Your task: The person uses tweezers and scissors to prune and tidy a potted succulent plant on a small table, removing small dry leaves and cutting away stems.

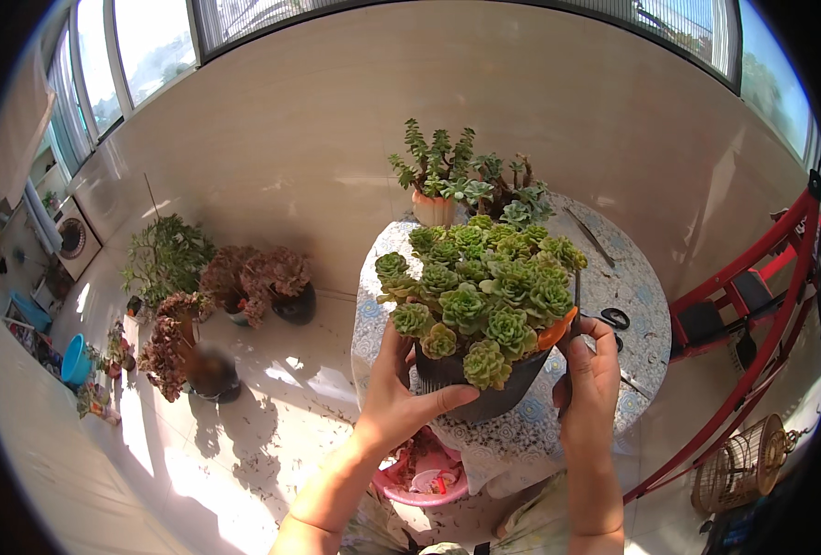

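Observation:
A leafy green rosette succulent (476, 295) fills a black plastic pot (480, 399) on the round table before me. My left hand (403, 392) grips the near left side of the pot, its thumb across the front wall. At the pot's right side, my right hand (587, 368) holds a slim dark tool (577, 305) upright between thumb and fingers. An orange piece (557, 330) lies against the tool and the outer rosettes; whether it belongs to the tool, I cannot tell. Black-handled scissors (616, 319) rest on the tablecloth just beyond that hand, partly hidden by it.
A lace-patterned cloth (383, 277) covers the table. Behind stand a succulent in a pale pot (433, 208) and a blue-green one (521, 205). Metal tweezers (591, 236) lie right. Below is a pink basin (417, 498). A red-framed ladder (722, 409) and birdcage (740, 465) stand right; potted plants (292, 302) left.

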